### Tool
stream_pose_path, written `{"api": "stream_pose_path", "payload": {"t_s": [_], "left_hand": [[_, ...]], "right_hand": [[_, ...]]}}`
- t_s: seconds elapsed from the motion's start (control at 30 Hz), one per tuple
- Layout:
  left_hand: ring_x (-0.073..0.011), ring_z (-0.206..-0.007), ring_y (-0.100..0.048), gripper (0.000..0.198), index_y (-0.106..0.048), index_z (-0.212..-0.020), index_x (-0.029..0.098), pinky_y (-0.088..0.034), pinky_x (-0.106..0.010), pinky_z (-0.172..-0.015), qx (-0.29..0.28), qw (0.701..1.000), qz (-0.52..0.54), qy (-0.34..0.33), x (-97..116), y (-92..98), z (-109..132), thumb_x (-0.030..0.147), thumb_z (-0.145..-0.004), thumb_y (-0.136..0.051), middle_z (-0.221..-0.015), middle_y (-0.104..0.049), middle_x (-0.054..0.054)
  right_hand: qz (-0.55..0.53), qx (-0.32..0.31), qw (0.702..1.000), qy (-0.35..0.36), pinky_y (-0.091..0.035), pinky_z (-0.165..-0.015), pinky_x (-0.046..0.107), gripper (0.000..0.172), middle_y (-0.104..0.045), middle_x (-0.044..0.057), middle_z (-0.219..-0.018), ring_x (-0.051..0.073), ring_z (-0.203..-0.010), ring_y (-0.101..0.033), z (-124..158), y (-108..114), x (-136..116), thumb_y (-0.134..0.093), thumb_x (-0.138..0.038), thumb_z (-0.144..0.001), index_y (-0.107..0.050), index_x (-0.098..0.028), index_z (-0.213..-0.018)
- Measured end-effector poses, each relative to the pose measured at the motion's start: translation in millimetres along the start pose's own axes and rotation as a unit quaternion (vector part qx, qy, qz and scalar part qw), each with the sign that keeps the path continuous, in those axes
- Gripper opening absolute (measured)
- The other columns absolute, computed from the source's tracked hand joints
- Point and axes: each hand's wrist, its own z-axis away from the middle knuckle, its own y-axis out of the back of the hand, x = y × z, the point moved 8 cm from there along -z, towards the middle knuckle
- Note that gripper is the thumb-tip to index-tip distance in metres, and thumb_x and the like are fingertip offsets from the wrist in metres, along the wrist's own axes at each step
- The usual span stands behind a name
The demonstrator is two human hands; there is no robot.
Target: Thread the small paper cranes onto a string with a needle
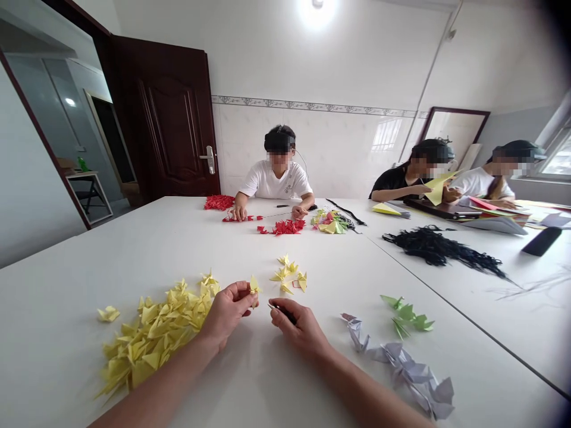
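Between the thumb and fingers of my left hand (229,309) is a small yellow origami crane (254,285), held upright above the white table. My right hand (297,324) is closed around a slim dark-handled tool (285,312). The tool's thin tip points left toward the crane, with a gap between them; its exact kind is unclear. A heap of yellow paper cranes (156,333) spreads beside and partly behind my left forearm. Just beyond my hands lies a small cluster of yellow cranes (288,274).
Grey-white cranes (414,371) and green cranes (408,315) lie right of my right hand. Black cords (437,245) are farther right, near a table seam (428,279). Across the white table (178,255), a person (276,178) handles red cranes (288,227); two people sit at right with paper.
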Motion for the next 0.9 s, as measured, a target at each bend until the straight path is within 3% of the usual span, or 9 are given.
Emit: {"api": "stream_pose_path", "payload": {"t_s": [0.17,0.37,0.57,0.9], "left_hand": [[-0.0094,-0.067,-0.055,0.024,-0.059,-0.081,0.015,-0.044,-0.021,-0.067,-0.005,0.999,0.049,-0.002,3,-5.7,4,0.031,-0.065,-0.069,-0.068,-0.061,0.002],[-0.0087,-0.067,-0.056,0.018,-0.065,-0.079,0.014,-0.047,-0.023,-0.072,-0.048,0.994,0.094,-0.017,9,-17.5,10,0.024,-0.065,-0.068,-0.073,-0.064,0.000],[-0.0094,-0.067,-0.058,0.015,-0.068,-0.081,0.014,-0.047,-0.021,-0.068,-0.040,0.993,0.096,-0.051,12,-17.5,11,0.017,-0.066,-0.067,-0.071,-0.066,0.000],[-0.0171,-0.081,-0.065,0.020,-0.067,-0.090,0.012,-0.050,-0.026,-0.078,-0.057,0.990,0.024,-0.123,21,-23.6,17,0.020,-0.072,-0.063,-0.085,-0.072,-0.007]], "right_hand": [[-0.019,-0.010,0.999,-0.027,-0.043,-0.063,0.026,0.039,-0.064,0.006,-0.077,0.017,-0.070,-0.057,4,-7,0,-0.047,-0.041,-0.084,-0.064,-0.013,-0.106],[-0.051,-0.015,0.997,-0.054,-0.037,-0.052,0.024,0.038,-0.060,0.003,-0.075,0.013,-0.059,-0.049,6,-10,6,-0.044,-0.044,-0.086,-0.063,-0.016,-0.102],[-0.079,-0.009,0.995,-0.065,-0.033,-0.046,0.022,0.036,-0.056,0.001,-0.070,0.010,-0.051,-0.042,7,-10,4,-0.046,-0.049,-0.085,-0.061,-0.017,-0.091],[-0.183,0.002,0.971,-0.152,-0.029,-0.044,0.019,0.038,-0.058,-0.001,-0.071,0.006,-0.048,-0.038,14,-13,4,-0.050,-0.056,-0.082,-0.056,-0.019,-0.084]]}}
